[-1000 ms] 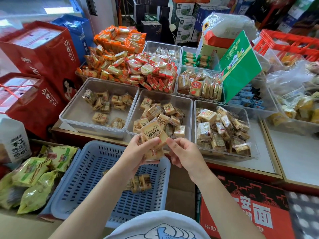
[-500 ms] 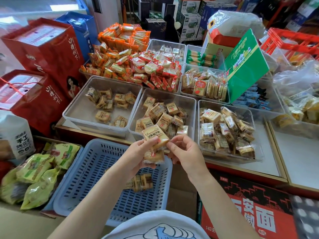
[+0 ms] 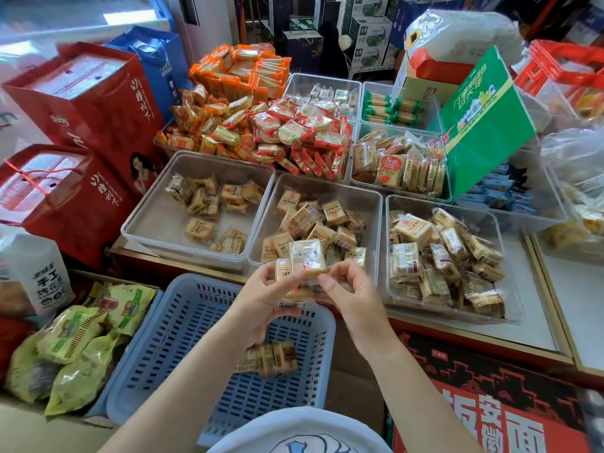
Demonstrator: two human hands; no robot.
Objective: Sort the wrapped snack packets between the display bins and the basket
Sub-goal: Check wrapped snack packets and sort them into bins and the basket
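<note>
My left hand (image 3: 264, 294) holds a small stack of tan wrapped snack packets (image 3: 305, 261) above the far rim of the blue slotted basket (image 3: 183, 338). My right hand (image 3: 351, 291) pinches the right edge of the top packet. A few more packets (image 3: 271, 358) lie on the basket floor. Three clear display bins sit just beyond: the left bin (image 3: 153, 220) is sparsely filled, the middle bin (image 3: 369, 204) about half full, the right bin (image 3: 490, 223) heaped with similar packets.
Red gift bags (image 3: 81, 103) stand at the left. Green snack bags (image 3: 75, 341) lie left of the basket. Orange and red packets (image 3: 261, 125) pile up behind the bins. A green box (image 3: 483, 122) leans at the right, and a red carton (image 3: 490, 403) sits below the counter.
The top packet has been turned over, so its pale printed back now faces up. Both hands have stayed above the basket's far rim.
</note>
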